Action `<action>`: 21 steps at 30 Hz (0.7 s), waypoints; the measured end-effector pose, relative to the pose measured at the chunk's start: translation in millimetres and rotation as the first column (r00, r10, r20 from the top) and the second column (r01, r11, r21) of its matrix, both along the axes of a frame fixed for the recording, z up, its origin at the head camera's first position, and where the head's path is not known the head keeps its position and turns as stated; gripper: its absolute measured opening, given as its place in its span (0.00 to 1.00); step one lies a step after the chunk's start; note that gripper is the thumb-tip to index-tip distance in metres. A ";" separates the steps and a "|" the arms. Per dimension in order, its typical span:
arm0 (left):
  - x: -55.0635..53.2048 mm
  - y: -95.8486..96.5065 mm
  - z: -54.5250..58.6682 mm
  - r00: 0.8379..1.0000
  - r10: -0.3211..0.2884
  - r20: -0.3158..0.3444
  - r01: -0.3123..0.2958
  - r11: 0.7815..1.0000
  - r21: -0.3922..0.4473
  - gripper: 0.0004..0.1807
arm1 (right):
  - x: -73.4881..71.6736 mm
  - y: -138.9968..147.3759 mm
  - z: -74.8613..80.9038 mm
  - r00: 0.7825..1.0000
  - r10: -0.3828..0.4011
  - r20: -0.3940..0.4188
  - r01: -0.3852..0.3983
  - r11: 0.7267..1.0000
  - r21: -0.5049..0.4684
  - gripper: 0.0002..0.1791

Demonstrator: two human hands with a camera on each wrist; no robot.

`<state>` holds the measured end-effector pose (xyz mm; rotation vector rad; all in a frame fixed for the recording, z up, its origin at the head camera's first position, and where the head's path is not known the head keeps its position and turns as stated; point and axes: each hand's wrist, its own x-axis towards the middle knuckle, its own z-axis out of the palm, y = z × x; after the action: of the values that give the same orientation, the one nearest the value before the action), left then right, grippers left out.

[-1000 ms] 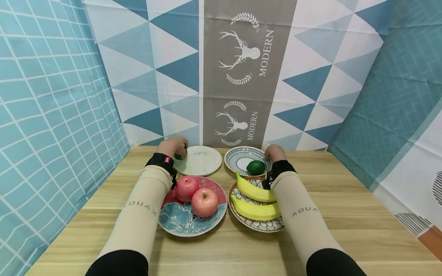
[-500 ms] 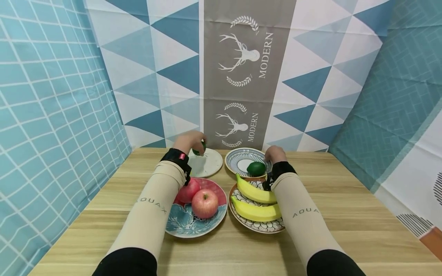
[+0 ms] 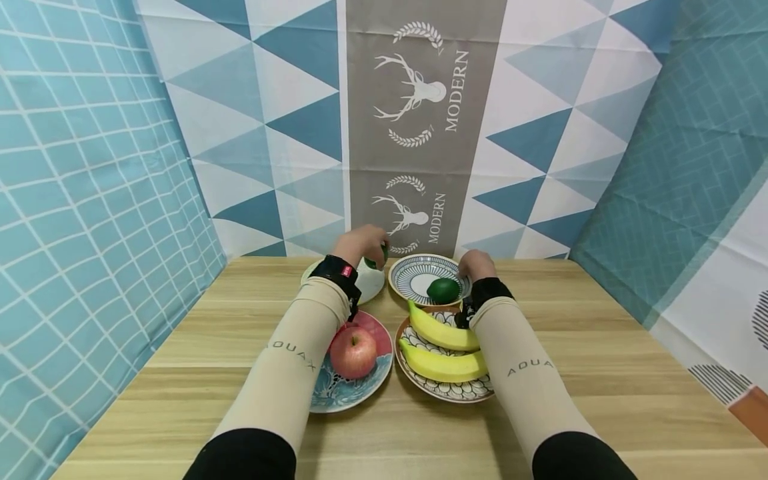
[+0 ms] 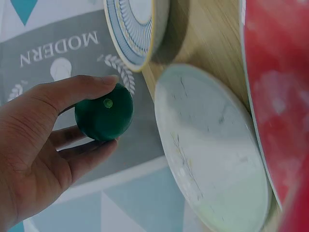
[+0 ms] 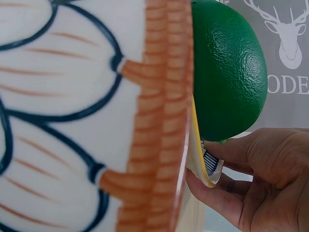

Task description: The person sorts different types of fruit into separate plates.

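A dark green lime (image 4: 104,116) is pinched between the thumb and fingers of my left hand (image 3: 363,243). That hand holds it in the air over the right part of the white plate (image 4: 207,145), close to the blue-striped plate (image 3: 411,277). On the striped plate lies a second green lime (image 3: 444,291). My right hand (image 3: 477,265) grips this plate's right rim; in the right wrist view the thumb and fingers (image 5: 219,200) pinch the edge beside the lime (image 5: 229,72). My left sleeve partly covers the white plate.
Nearer me, a red-and-blue plate (image 3: 345,398) bears an apple (image 3: 354,353), partly behind my left forearm. Beside it a brown-rimmed plate (image 3: 441,393) holds two bananas (image 3: 443,365), partly behind my right wrist. A patterned cloth backdrop (image 3: 420,160) stands behind the wooden table (image 3: 198,360).
My left hand has carried the lime rightward across the white plate toward the striped one. My left forearm now covers one apple. The right hand keeps its grip on the rim.
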<state>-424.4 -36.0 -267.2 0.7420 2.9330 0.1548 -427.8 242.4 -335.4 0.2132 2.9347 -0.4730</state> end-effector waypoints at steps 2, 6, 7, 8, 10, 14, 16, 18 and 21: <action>0.3 6.1 -0.7 1.000 0.001 -0.001 -0.001 1.000 0.004 0.29 | 5.0 -2.4 2.0 1.000 0.002 -0.010 -0.002 1.000 0.005 0.15; 2.3 16.3 -2.8 1.000 -0.004 -0.004 0.004 1.000 0.008 0.30 | 10.9 -4.9 3.9 1.000 -0.003 -0.028 0.003 1.000 -0.001 0.16; 2.8 18.7 -3.0 1.000 -0.008 -0.005 0.008 1.000 0.005 0.30 | 8.9 -4.6 3.7 1.000 -0.009 -0.027 0.009 1.000 -0.006 0.15; 3.7 20.6 -3.6 1.000 -0.013 -0.004 0.013 1.000 0.007 0.29 | 6.6 -4.0 3.1 1.000 -0.013 -0.025 0.013 1.000 -0.010 0.15; 4.5 24.9 -5.3 1.000 -0.016 -0.003 0.016 1.000 0.014 0.29 | 1.0 -2.7 1.4 1.000 -0.020 -0.018 0.020 1.000 -0.022 0.15; 4.6 32.9 -11.2 1.000 -0.022 -0.013 0.023 0.999 0.049 0.29 | -10.1 0.3 -2.4 0.999 -0.035 0.009 0.035 0.999 -0.036 0.15; 4.7 37.3 -14.0 0.999 -0.028 -0.017 0.029 0.997 0.065 0.29 | -11.2 0.8 -3.1 0.999 -0.038 0.015 0.039 0.999 -0.034 0.15; 5.0 41.0 -16.4 0.999 -0.034 -0.013 0.035 0.996 0.079 0.29 | -10.1 0.0 -3.7 0.999 -0.048 0.016 0.048 0.998 -0.032 0.15; 3.7 45.8 -20.0 0.999 -0.043 -0.003 0.043 0.996 0.079 0.29 | -5.8 -2.4 -4.4 0.998 -0.067 -0.001 0.067 0.997 -0.039 0.16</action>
<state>-420.7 9.8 -287.2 0.8163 2.9246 0.2673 -433.6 240.0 -339.9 0.3077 2.9251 -0.5400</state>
